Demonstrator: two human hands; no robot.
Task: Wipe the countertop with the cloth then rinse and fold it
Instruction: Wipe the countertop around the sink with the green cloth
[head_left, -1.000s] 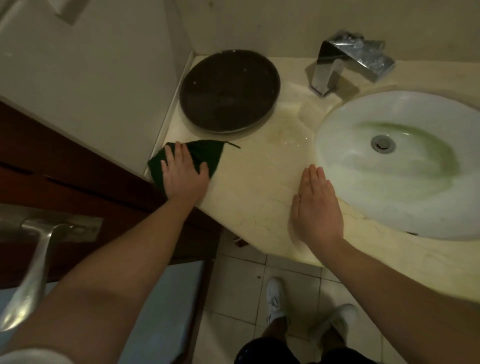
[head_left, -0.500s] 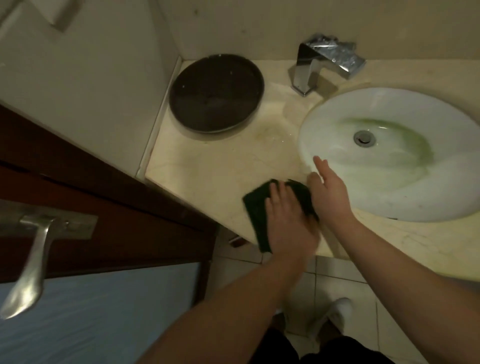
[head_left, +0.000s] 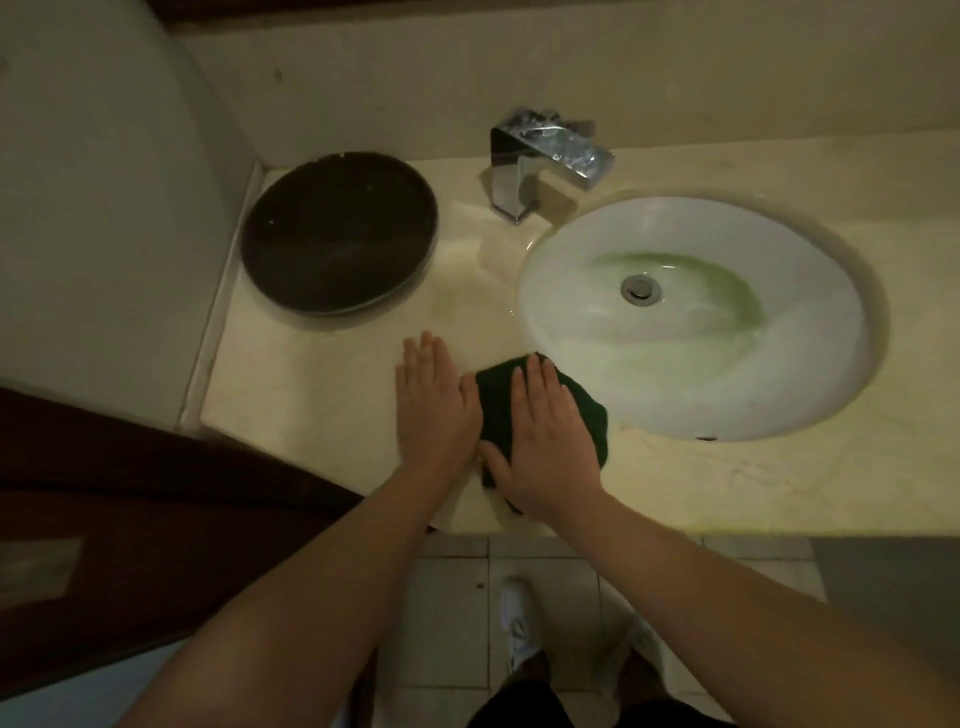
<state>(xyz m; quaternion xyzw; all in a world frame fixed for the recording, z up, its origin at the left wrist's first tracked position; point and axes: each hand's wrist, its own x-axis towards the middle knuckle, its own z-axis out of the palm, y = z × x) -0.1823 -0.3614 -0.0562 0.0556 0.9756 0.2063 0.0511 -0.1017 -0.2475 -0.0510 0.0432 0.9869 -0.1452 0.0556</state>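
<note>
- Cloth (head_left: 493, 410), dark green, lies on the front part of the countertop (head_left: 311, 415), just beside the near-left rim of the sink (head_left: 810, 395). Its far tip reaches that rim, and I cannot tell whether it overlaps it.
- From the head camera I see the right hand (head_left: 545, 441) lying flat on top of the cloth, palm down. The fingers are straight and close together, the thumb is out to the left over the cloth's near edge, and nothing is pinched.
- I see the left hand (head_left: 434, 410) flat on the bare stone just left of the cloth, palm down, fingers straight and pressed side by side. Its thumb side meets the cloth's left edge, as far as I can make out.
- Both forearms come up from the bottom of the frame and cross the counter's front edge.
- I see a dark round tray (head_left: 337, 234) standing at the back left corner of the counter, well apart from both hands.
- A chrome faucet (head_left: 540, 161) sits behind the sink, between tray and basin, with its spout angled towards the bowl.
- Inside the white bowl I make out a green smear (head_left: 727, 291) curving round the metal drain (head_left: 641, 288).
- A dark wooden door (head_left: 130, 493) fills the lower left. Below the counter I see floor tiles (head_left: 452, 597) and a white shoe (head_left: 514, 618).
</note>
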